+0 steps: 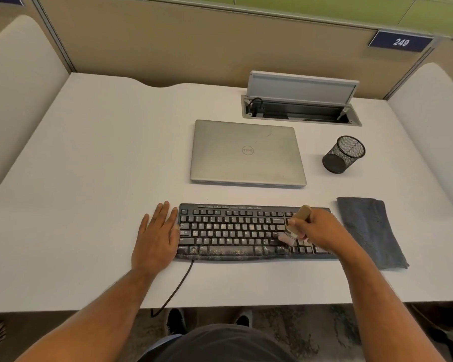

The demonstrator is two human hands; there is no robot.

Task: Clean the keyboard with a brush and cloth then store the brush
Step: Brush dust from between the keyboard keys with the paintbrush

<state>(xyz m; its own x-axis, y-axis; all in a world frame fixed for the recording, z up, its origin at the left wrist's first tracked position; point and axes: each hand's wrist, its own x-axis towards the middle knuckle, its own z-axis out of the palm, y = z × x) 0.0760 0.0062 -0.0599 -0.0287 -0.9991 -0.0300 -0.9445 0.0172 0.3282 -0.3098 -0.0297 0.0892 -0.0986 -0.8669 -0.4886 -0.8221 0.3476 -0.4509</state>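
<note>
Gripping a brush, right hand sets bristles on the right side of the dusty keyboard; left hand flat, fingers straight, against its left edge; cloth just right

**Bare Arms, Dark Clothes, Dark Shoes**

Both arms are bare all the way down. No sleeves cover them. The left hand and the right hand have no gloves, and no rings or watch show. The nails look short. Low in the view there is dark clothing with a small strip of blue at its left edge. Two dark shoes with pale edges peek out below.
</note>
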